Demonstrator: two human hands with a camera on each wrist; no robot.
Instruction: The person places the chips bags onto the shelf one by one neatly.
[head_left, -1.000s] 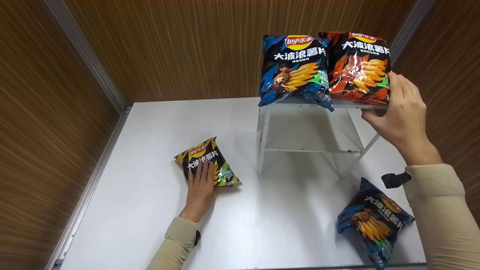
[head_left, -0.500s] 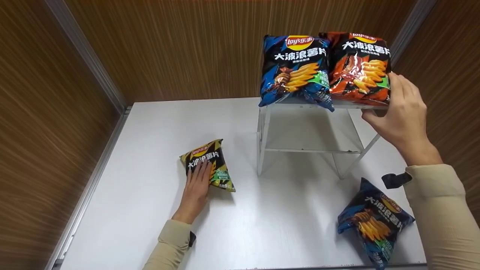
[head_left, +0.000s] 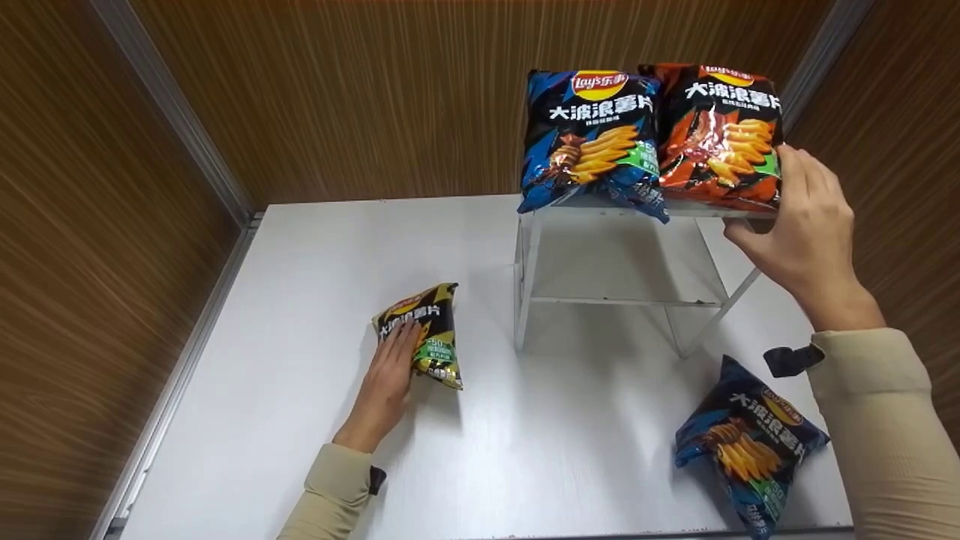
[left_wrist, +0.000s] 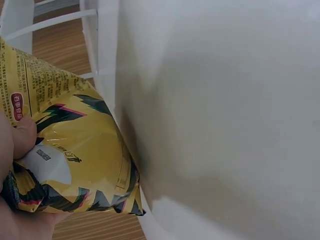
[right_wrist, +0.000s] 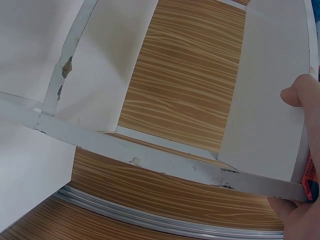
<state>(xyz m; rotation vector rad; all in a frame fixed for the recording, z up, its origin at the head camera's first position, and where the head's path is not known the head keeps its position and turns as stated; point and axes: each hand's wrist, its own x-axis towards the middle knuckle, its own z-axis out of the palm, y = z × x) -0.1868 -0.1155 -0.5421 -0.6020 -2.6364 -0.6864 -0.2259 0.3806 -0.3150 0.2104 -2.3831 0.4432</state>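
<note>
In the head view my left hand holds a yellow-and-black bag of potato chips tilted up over the white surface, with the fingers across its front. The left wrist view shows the thumb pressing the bag's yellow back. My right hand grips the right end of the white rack's top shelf, thumb underneath, fingers beside a red bag of chips. A blue bag of chips stands left of the red one on that shelf. The right wrist view shows the rack's frame from below.
Another blue chip bag lies near the front right of the white tabletop, below the right forearm. The rack's lower shelf sits between its legs. Wood-patterned walls enclose the left, back and right.
My left hand has turned the yellow chip bag, lifting its side so it stands more steeply, and has drawn slightly down and left. The right hand and the other bags stay put.
</note>
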